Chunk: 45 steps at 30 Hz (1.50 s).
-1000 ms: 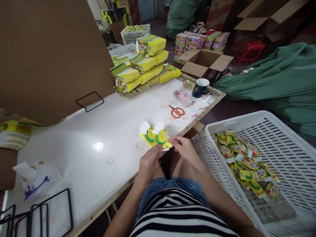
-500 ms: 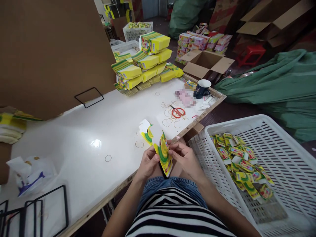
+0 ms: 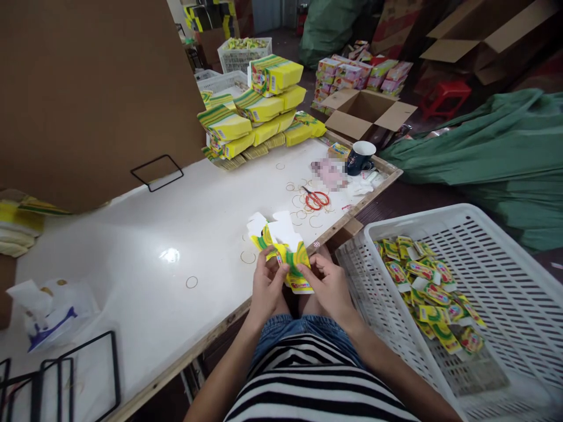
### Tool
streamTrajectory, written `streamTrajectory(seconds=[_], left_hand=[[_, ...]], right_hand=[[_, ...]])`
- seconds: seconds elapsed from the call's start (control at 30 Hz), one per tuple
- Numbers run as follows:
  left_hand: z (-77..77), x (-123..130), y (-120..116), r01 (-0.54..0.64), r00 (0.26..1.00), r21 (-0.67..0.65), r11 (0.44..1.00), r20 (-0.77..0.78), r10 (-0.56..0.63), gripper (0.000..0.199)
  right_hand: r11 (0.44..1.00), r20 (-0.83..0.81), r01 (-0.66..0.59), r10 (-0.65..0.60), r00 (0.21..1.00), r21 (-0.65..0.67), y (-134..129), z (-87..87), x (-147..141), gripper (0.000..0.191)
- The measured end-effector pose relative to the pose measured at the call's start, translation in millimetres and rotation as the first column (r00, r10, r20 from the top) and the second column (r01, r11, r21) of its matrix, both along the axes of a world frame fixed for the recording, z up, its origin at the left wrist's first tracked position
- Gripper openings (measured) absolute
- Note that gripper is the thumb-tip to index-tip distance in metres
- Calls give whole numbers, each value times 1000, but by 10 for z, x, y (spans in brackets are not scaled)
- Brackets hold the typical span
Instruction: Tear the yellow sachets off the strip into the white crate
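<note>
Over my lap at the table's front edge, a yellow-and-green printed carton (image 3: 299, 261) with white flaps is held between both hands. My left hand (image 3: 267, 282) pinches its left side, thumb on the front. On the right side, my right hand (image 3: 329, 287) grips it between thumb and fingers. Another carton (image 3: 259, 230) of the same print lies on the table just beyond my left fingers, partly covered. To my right, a white plastic basket (image 3: 497, 246) holds many small yellow cartons (image 3: 435, 293).
Stacked yellow carton bundles (image 3: 255, 111) stand at the table's back. Red-handled scissors (image 3: 315, 199) lie among rubber bands, near a dark mug (image 3: 360, 158). Black wire frames (image 3: 65, 375) and a tissue pack (image 3: 53, 310) sit at left. An open cardboard box (image 3: 369, 111) is beyond the table.
The carton in my hands has turned from edge-on to facing me, its white flaps spreading wider. Both hands have shifted slightly, my left fingers reaching farther forward.
</note>
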<state>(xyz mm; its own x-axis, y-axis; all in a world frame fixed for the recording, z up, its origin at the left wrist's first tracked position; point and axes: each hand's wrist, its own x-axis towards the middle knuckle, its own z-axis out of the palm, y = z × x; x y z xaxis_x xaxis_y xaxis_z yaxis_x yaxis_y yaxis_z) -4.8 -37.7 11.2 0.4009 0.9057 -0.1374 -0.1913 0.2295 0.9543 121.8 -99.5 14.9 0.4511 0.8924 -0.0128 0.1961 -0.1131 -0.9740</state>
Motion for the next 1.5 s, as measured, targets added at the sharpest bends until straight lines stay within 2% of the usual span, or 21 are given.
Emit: streamTrajectory(seconds=[0.07, 0.13, 0.23, 0.4, 0.57, 0.63, 0.67, 0.73, 0.93, 1.03, 1.1, 1.2, 1.3, 1.4, 1.5], left_hand=[[67, -18, -16, 23, 1000, 27, 999, 14, -23, 65], [118, -58, -15, 85, 996, 47, 995, 20, -86, 67], [145, -137, 18, 214, 975, 52, 975, 51, -217, 59], [134, -218, 47, 351, 932, -5, 936, 92, -349, 38], [172, -213, 32, 410, 906, -94, 907, 155, -394, 74], [172, -210, 46, 435, 896, -112, 894, 155, -416, 74], [166, -209, 57, 434, 897, -118, 893, 152, -415, 69], [147, -203, 79, 408, 909, -115, 906, 147, -391, 60], [138, -149, 69, 286, 958, -55, 957, 49, -284, 39], [149, -118, 28, 238, 971, 2, 971, 1, -238, 38], [152, -102, 3, 244, 970, 23, 969, -5, -244, 38], [149, -89, -10, 291, 957, 24, 956, 0, -291, 37], [140, -94, 8, 291, 957, 13, 957, 15, -291, 38], [143, -110, 36, 253, 967, -6, 968, 48, -252, 40], [155, -97, 34, 239, 969, -16, 971, 63, -237, 40]], right_hand=[[999, -13, -30, 31, 999, 39, 1, 1, 33, 23], [990, -58, -111, 116, 992, 87, -3, 32, 81, 37], [965, -99, -234, 246, 964, 117, -9, 105, 168, 45], [935, -97, -332, 345, 934, 126, 2, 205, 314, 25], [929, 54, -333, 329, 943, 159, 27, 218, 358, 28], [946, 22, -272, 273, 962, 175, 34, 183, 337, 23], [956, -25, -234, 242, 970, 179, 37, 161, 326, 21], [967, -95, -179, 198, 976, 181, 42, 124, 319, 28], [939, 61, -265, 258, 964, 220, 31, 187, 423, 41], [934, -52, -348, 353, 934, 88, 35, 253, 416, 30], [928, -83, -372, 371, 925, 6, 55, 273, 378, 32], [951, 74, -304, 308, 948, -62, 95, 265, 319, 26], [966, 246, -236, 256, 935, -108, 116, 242, 296, 24], [961, 264, -264, 275, 925, -77, 114, 219, 309, 24], [966, 213, -255, 240, 947, 42, 110, 186, 312, 22]])
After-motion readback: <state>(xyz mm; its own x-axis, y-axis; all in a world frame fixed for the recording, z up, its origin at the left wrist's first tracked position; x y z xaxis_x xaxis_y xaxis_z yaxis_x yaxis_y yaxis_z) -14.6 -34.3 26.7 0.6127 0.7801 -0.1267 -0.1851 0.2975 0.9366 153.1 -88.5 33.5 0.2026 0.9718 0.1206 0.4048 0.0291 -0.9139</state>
